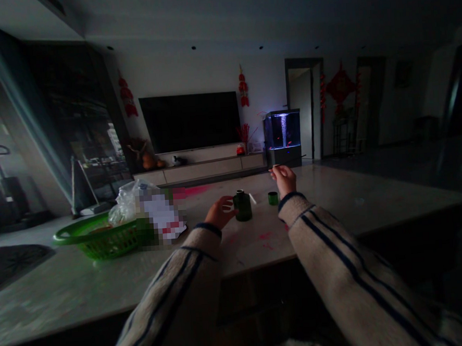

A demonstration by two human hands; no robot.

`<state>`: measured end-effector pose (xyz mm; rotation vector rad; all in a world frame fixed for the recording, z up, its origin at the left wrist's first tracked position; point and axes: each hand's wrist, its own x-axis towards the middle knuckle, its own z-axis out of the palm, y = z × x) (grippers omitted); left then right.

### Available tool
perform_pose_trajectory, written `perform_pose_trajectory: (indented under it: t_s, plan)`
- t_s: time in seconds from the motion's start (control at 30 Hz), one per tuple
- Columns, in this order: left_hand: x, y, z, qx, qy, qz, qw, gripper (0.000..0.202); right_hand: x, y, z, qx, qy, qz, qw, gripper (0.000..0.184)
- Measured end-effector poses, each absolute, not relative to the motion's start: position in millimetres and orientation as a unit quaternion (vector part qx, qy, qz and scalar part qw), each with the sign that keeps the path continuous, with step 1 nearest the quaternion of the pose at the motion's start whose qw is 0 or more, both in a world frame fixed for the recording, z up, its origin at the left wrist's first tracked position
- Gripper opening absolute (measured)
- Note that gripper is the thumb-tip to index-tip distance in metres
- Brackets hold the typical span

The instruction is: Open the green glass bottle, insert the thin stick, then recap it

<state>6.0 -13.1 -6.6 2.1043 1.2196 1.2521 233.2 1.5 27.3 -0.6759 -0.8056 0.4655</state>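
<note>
Bottle: the green bottle [243, 208] stands upright on the table [334, 203], between the two arms; its mouth looks uncovered.
Left hand: half-curled, fingers apart, the left hand [221, 211] rests at the bottle's left side, probably to steady it; from here I can't tell whether it truly grips.
Right hand: narrow, thumb and finger pinched, the right hand [284, 179] is up off the table with what looks like a thin dark stick [273, 167], perhaps held by the tips for fine control; too dim to say what it is.
Cap: a small green cap [273, 198], or cup, sits right of the bottle, apart from it, within easy reach.
White rod: the rod [253, 198] lies just beside the bottle, in the gap towards the cap.
Basket: the green basket [110, 245] and clear bag [128, 197] crowd the left, away from the hands.
Far side: a lit fish tank [283, 130] and dark TV [191, 122].
</note>
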Motion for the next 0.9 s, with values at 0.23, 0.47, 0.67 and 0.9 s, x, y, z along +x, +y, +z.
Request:
perform_pose_trajectory:
  t_s: [0.23, 0.47, 0.67, 0.9]
  plan:
    - [7, -15, -5, 0.752, 0.441, 0.448, 0.197, 0.045, 224, -5, 26, -0.286, -0.461, 0.177, 0.821, 0.022]
    - [8, -18, -5, 0.741, 0.430, 0.455, 0.244, 0.043, 220, -8, 23, -0.300, -0.548, 0.152, 0.766, 0.024]
    - [9, -18, -4, 0.743, 0.439, 0.442, 0.246, 0.044, 213, -7, 19, -0.301, -0.579, 0.180, 0.736, 0.025]
    - [9, -19, -3, 0.736, 0.434, 0.448, 0.263, 0.045, 202, -5, 10, -0.325, -0.626, 0.184, 0.685, 0.018]
